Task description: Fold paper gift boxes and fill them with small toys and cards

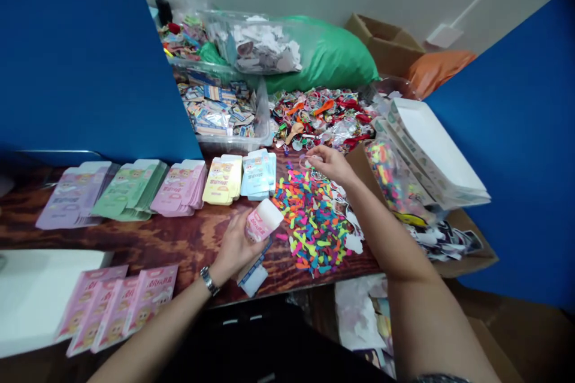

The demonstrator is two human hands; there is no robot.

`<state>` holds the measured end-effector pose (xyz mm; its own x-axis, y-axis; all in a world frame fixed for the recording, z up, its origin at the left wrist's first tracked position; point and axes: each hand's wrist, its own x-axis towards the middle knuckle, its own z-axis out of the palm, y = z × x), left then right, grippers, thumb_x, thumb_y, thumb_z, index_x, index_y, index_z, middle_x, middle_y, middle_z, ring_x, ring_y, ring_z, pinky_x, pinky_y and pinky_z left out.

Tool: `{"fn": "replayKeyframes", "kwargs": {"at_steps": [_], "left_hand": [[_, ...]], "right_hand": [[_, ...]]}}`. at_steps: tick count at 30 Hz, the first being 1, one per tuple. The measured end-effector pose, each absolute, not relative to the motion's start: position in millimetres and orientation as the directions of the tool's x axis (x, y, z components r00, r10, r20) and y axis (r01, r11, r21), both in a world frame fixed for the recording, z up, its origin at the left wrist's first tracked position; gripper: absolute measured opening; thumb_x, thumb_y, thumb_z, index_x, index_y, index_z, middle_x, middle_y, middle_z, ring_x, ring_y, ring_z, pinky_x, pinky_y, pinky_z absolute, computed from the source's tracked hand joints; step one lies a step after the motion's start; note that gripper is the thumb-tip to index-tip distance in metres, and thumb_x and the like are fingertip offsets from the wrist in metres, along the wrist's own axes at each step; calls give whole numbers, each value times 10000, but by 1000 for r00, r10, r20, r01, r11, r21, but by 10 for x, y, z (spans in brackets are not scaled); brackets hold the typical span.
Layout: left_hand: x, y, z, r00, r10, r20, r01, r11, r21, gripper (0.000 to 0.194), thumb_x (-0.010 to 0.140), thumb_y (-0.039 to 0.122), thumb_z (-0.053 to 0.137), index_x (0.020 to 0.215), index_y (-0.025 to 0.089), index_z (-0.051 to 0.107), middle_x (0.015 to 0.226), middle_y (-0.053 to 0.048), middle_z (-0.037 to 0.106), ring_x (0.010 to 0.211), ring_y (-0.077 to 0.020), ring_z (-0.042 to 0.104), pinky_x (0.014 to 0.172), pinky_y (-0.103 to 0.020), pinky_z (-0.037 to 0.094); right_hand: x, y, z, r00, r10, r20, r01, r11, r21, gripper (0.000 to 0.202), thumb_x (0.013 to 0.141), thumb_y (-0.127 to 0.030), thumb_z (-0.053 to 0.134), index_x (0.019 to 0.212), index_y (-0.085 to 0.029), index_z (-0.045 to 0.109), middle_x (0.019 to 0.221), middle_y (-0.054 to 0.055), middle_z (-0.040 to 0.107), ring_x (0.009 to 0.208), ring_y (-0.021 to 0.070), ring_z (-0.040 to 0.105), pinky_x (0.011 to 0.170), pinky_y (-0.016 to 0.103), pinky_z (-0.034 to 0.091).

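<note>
My left hand, with a watch on its wrist, is closed round a small pink box whose white top flap stands up. My right hand reaches over the far end of a heap of bright balloon-like pieces, fingers pinched near a thin pale loop; what they hold is too small to make out. Stacks of flat cartons in purple, green, pink, yellow and blue stand in a row left of the heap. Below my left hand lie a few cards.
Several pink packs lie by a white tray at the left. Behind are a clear bin of cards, a pile of trinkets and a green bag. White trays and an open carton crowd the right.
</note>
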<state>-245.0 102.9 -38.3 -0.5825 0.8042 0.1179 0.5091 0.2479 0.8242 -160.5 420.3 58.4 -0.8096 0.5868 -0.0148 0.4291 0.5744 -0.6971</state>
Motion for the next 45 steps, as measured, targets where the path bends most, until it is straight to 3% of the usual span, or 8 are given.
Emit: {"fn": "replayKeyframes", "kwargs": {"at_steps": [6, 11, 15, 24, 30, 36, 41, 45], "left_hand": [[-2489, 999, -344, -636, 764, 109, 458, 260, 850, 610, 710, 380, 779, 1226, 170, 533, 1116, -78, 614, 1011, -251, 587, 896, -400, 485], [-2474, 861, -324, -632, 767, 114, 432, 226, 873, 695, 701, 350, 778, 1302, 162, 483, 1216, -112, 584, 1101, -268, 573, 959, -421, 473], [-2453, 749, -313, -628, 764, 146, 446, 200, 872, 721, 742, 416, 756, 1343, 164, 446, 1269, -123, 558, 1155, -270, 555, 1008, -439, 457], [-2468, 588, -89, -568, 778, 270, 539, 104, 836, 996, 818, 441, 708, 1546, 197, 74, 1566, -176, 251, 1423, -280, 339, 1152, -418, 349], [-2442, 528, -94, -429, 839, 336, 635, 16, 772, 970, 831, 406, 704, 1551, 216, 82, 1548, -164, 300, 1403, -283, 375, 1134, -397, 381], [-2469, 452, -88, -475, 821, 318, 641, 76, 764, 988, 813, 452, 718, 1541, 209, 96, 1500, -173, 360, 1352, -299, 431, 1082, -413, 427], [-2457, 456, -75, -455, 791, 410, 722, 58, 690, 680, 832, 386, 700, 1384, 212, 344, 1262, -121, 539, 1154, -241, 561, 961, -364, 492], [-2424, 436, -78, -468, 769, 436, 741, 73, 667, 735, 828, 356, 695, 1415, 197, 281, 1302, -143, 516, 1183, -253, 559, 976, -371, 488]], "right_hand": [[-1586, 3300, 935, -952, 304, -16, 206, 606, -769, 393, 867, -427, 608, 1103, -113, 595, 784, 12, 579, 629, 59, 450, 577, 163, 311], [-1643, 2750, 820, -994, 105, -23, 94, 756, -647, 208, 907, -280, 561, 1051, -144, 625, 804, 11, 617, 702, 82, 533, 646, 172, 369], [-1620, 2544, 784, -993, 9, 115, -57, 829, -556, 232, 912, -230, 557, 1126, -158, 609, 1044, 62, 627, 807, 105, 583, 750, 218, 471], [-1356, 2351, 714, -922, 60, 383, -159, 842, -515, 183, 968, -230, 515, 1060, -169, 661, 1139, 96, 577, 1080, 148, 579, 910, 269, 509], [-1366, 2185, 541, -945, 119, 306, -77, 825, -560, 238, 992, -284, 493, 1103, -178, 675, 1002, 71, 603, 923, 124, 593, 804, 243, 504], [-1334, 2200, 629, -929, 181, 324, -67, 776, -627, 269, 983, -286, 499, 1203, -185, 616, 1141, 75, 616, 1027, 138, 608, 861, 250, 528], [-1309, 2064, 530, -896, 269, 352, -10, 782, -623, 340, 964, -266, 528, 1299, -206, 551, 1176, 60, 637, 1000, 141, 645, 880, 262, 547], [-1313, 1971, 489, -881, 264, 392, -72, 744, -664, 264, 978, -238, 494, 1211, -218, 618, 1182, 45, 641, 1098, 144, 622, 962, 288, 528]]}}
